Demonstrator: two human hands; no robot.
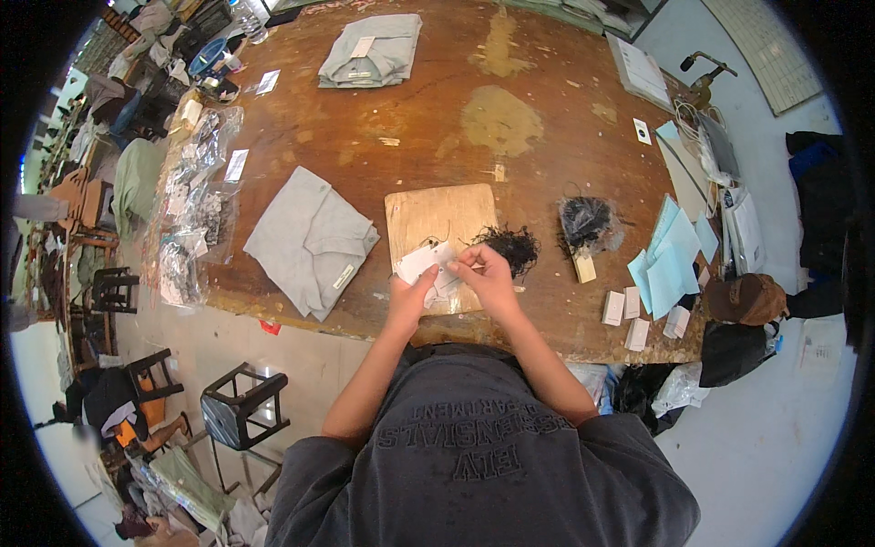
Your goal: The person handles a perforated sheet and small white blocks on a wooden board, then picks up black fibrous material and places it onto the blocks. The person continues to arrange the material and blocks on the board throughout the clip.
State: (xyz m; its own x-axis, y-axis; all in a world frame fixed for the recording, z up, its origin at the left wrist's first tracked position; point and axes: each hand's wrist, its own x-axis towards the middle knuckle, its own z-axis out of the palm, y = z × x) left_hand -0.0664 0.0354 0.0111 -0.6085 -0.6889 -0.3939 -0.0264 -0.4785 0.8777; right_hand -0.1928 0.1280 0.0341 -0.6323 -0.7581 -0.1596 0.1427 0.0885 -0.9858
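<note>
Over a light wooden board (442,202) at the table's near edge, my left hand (407,299) is closed on white hang tags (425,259), thumb on top. At the tags' right edge my right hand (488,279) makes a pinch; a thin dark string shows close by, but what lies between the fingertips is too small to tell. Just right of the board, partly behind my right hand, lies a tangled heap of black strings (516,248). To the left rests a folded grey garment (308,239) with a small pale label.
A second folded grey garment (374,53) lies far back with a tag on it. Plastic bags (196,219) line the left edge. At right are a bag of black strings (588,221), light blue paper (670,255) and small white stacks (613,308). A black stool (242,407) stands lower left.
</note>
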